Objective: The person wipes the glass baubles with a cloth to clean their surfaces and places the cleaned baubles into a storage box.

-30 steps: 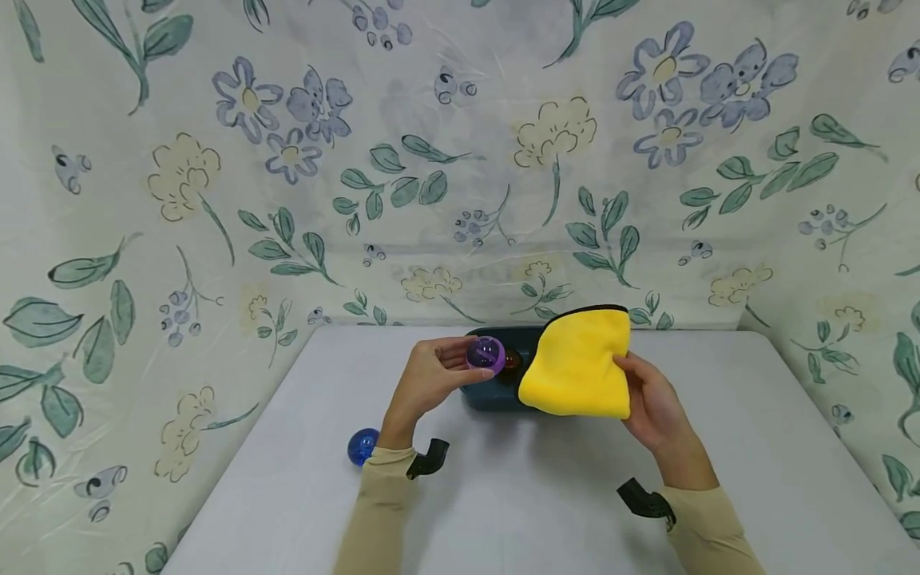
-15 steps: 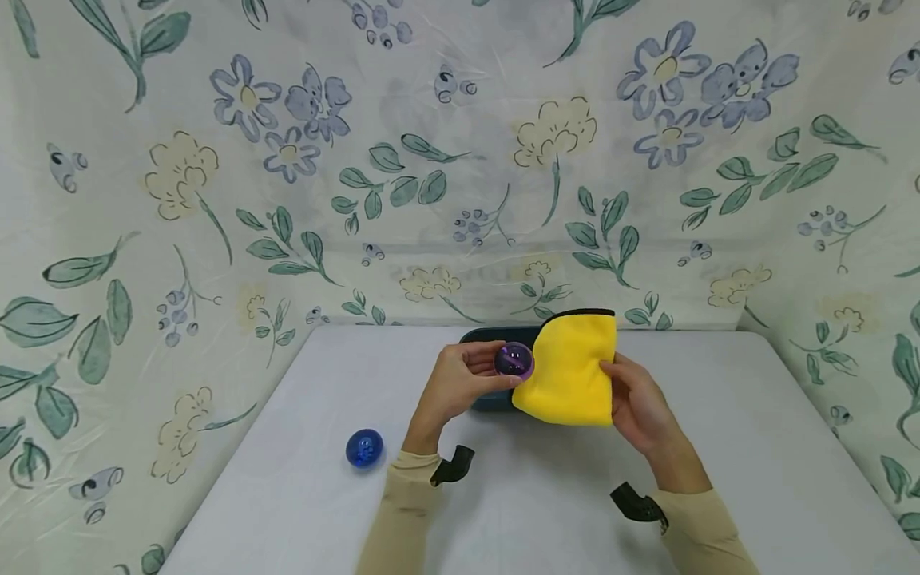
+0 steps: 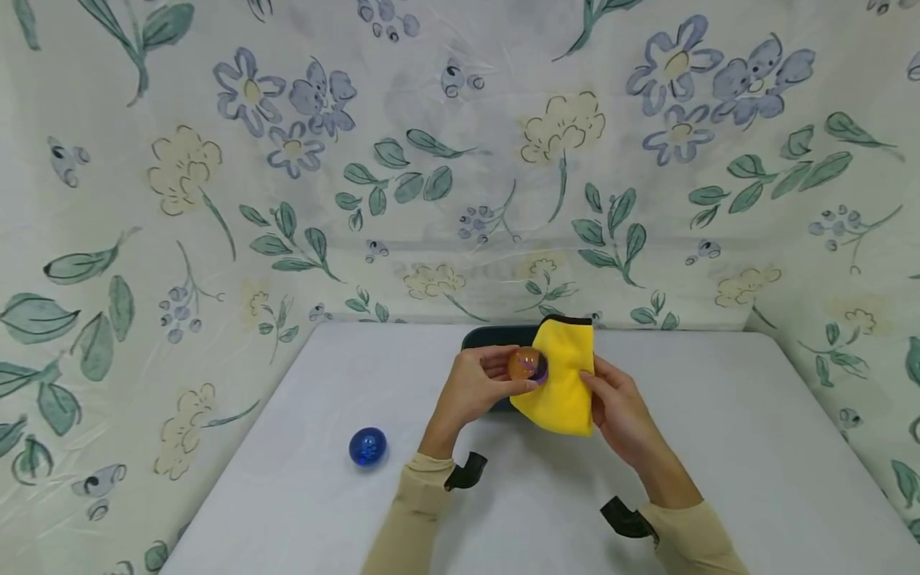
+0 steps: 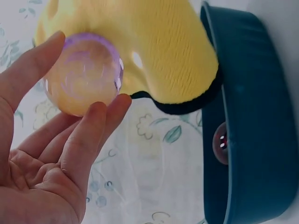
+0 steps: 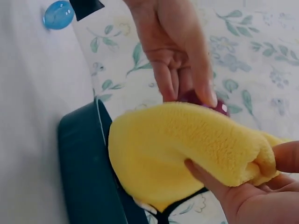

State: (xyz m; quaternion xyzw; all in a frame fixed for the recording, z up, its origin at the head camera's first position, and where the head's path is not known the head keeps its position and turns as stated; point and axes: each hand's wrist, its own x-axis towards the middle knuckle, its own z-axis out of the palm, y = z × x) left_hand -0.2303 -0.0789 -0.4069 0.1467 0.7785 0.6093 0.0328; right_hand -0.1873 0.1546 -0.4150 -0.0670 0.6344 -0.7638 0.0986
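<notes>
My left hand (image 3: pixel 470 390) pinches a clear purple-tinted ball (image 4: pixel 86 74) between thumb and fingertips; the yellow behind it shows through. Against the ball's far side lies a yellow cloth (image 3: pixel 564 375) with a black edge. My right hand (image 3: pixel 618 407) grips that cloth by its right side, bunching it between thumb and fingers, as the right wrist view shows. Both hands are raised in front of a dark teal tub (image 4: pixel 261 116). Inside the tub a dark reddish ball (image 4: pixel 221 142) shows in part; the cloth and left hand hide much of the tub in the head view.
A blue transparent ball (image 3: pixel 368 446) sits on the white table (image 3: pixel 287 495), left of my left forearm. Behind the table hangs a floral sheet (image 3: pixel 402 184). Each wrist carries a black camera mount (image 3: pixel 465 471).
My left hand has moved right with the purple ball, bringing it against the cloth. My right hand has shifted left, and the cloth has folded narrower around the ball's side.
</notes>
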